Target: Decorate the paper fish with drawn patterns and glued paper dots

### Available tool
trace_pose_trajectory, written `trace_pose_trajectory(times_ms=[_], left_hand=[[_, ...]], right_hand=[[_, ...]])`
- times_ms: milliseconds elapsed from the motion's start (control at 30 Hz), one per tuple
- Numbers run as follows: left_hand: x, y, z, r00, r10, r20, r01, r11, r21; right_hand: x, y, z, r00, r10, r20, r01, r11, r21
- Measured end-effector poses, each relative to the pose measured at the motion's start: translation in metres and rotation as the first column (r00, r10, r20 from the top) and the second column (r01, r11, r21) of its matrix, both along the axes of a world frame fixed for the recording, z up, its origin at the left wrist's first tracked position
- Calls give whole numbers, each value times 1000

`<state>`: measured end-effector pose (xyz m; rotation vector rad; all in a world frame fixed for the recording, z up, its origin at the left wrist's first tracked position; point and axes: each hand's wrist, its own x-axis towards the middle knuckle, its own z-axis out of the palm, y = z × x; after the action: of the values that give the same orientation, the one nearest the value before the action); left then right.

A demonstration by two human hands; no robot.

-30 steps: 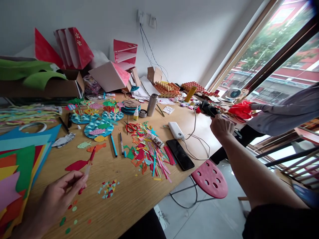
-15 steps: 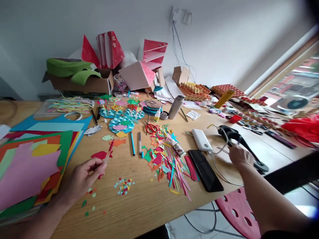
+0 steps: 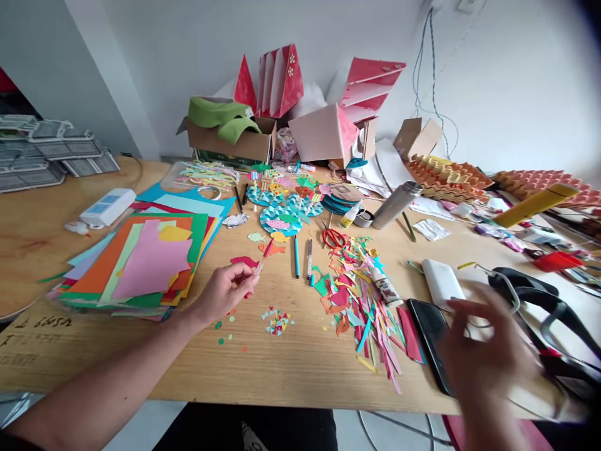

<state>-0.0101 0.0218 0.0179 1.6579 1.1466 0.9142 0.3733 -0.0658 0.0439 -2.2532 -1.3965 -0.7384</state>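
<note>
While the left hand (image 3: 220, 295) pinches a red pen (image 3: 265, 255) between thumb and fingers, its tip slanting up and away, the right hand (image 3: 488, 354) shows in the head view as a blur over the phone (image 3: 425, 326), near the white power bank (image 3: 441, 282); its fingers are bent, but I cannot tell whether they hold anything. Just beyond the left hand, a red paper fish (image 3: 244, 260) lies on the tabletop (image 3: 319, 369), with an orange paper fish (image 3: 278, 249), a yellow paper fish (image 3: 280, 237) and a spotted pale green paper fish (image 3: 256, 237) close by. Farther back, decorated fish (image 3: 278, 223) sit on blue wave-patterned discs (image 3: 265, 215), and that portion looks done. The red one seems less far along: no marking on it can be made out, and it lies off the discs. Paper triangles (image 3: 277, 321) and paper dots (image 3: 230, 337) lie loose in separate clusters nearer the person, apparently unused. A blue pen (image 3: 297, 257) and a dark pen (image 3: 309, 260) lie near a heap of paper scraps (image 3: 370, 326), and coloured sheets (image 3: 150, 260) are stacked at the left
</note>
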Motion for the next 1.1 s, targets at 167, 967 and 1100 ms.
trace_pose_trajectory(times_ms=[167,967,1100], left_hand=[[6,-10,-2,996,-91,-4,91,995,52],[-26,28,-23,691,302,-656,15,903,430],[-23,23,-22,653,279,-704,77,900,428]], right_hand=[[-154,36,-16,491,869,-52,-857,472,-206],[-214,107,-57,487,792,-369,-870,399,-291],[-211,107,-59,495,795,-350,-865,412,-287]])
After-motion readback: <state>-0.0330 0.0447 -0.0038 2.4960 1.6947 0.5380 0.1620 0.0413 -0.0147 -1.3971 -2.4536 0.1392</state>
